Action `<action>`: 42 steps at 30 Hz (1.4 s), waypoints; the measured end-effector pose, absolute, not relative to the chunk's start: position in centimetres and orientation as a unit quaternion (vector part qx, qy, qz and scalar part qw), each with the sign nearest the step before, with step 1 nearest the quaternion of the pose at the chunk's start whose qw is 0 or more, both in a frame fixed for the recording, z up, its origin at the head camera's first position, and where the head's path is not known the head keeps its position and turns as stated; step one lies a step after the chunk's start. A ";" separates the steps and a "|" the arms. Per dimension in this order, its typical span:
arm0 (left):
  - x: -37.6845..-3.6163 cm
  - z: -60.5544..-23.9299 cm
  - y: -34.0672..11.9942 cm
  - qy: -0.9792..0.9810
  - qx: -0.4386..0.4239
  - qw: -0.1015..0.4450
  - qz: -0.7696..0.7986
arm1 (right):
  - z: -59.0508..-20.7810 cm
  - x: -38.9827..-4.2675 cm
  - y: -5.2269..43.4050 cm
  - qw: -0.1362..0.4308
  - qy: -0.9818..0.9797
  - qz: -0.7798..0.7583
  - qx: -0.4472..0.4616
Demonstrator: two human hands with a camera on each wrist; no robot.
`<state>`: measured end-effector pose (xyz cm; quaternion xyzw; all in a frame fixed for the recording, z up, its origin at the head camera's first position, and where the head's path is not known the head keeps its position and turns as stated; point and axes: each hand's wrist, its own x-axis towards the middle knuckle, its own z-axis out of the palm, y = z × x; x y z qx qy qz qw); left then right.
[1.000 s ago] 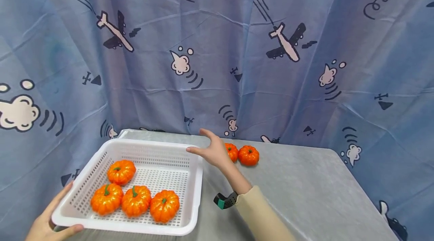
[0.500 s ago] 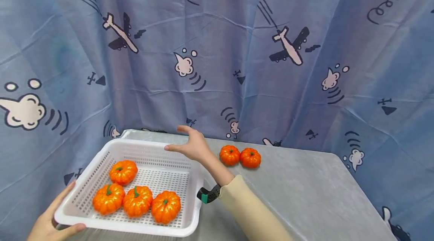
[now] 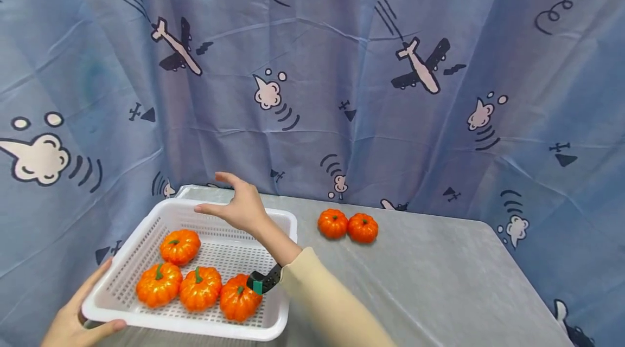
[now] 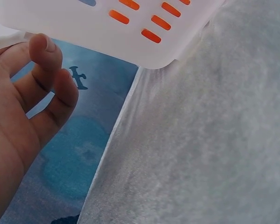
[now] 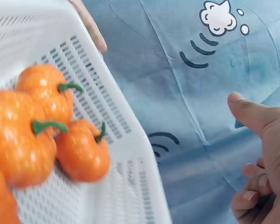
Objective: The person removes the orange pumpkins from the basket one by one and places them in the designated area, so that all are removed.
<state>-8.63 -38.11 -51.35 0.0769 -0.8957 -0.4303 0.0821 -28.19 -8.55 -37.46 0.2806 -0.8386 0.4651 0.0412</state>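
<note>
A white plastic basket (image 3: 195, 326) with slotted walls holds several small orange pumpkins (image 3: 200, 289) with green stems. My left hand (image 3: 73, 317) grips its near left corner, thumb along the front rim; the left wrist view shows that hand (image 4: 18, 112) with bent fingers at the basket's rim. Above the far rim is my right hand (image 3: 243, 207), thumb and index finger spread apart, holding nothing. In the right wrist view this hand (image 5: 275, 144) stands apart from the basket wall. My right forearm and its black wristband (image 3: 266, 280) partly cover the rightmost pumpkin.
Two more orange pumpkins, one (image 3: 333, 223) touching the other (image 3: 363, 227), sit on the grey table (image 3: 429, 276) right of the basket. A blue curtain (image 3: 312, 92) with planes and clouds hangs behind the table and along its sides.
My right hand has moved left from beside the two table pumpkins to above the basket's far rim, uncovering those pumpkins. My left hand stays at the basket corner. The head view has shifted slightly.
</note>
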 end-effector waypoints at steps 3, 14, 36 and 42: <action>-8.6 -51.6 -38.1 -0.896 0.045 0.127 -0.424 | -38.2 -27.9 -9.9 0.030 -0.825 0.498 0.264; -8.5 -51.9 -37.9 -0.888 0.004 0.170 -0.427 | -41.9 -27.3 -12.8 -0.034 -0.806 0.539 0.242; -8.3 -51.9 -37.9 -0.893 0.017 0.165 -0.419 | -44.9 -26.7 -14.2 -0.116 -0.903 0.336 0.242; -8.2 -51.6 -37.7 -0.887 0.002 0.179 -0.425 | -45.7 -26.9 -14.4 -0.123 -0.919 0.285 0.243</action>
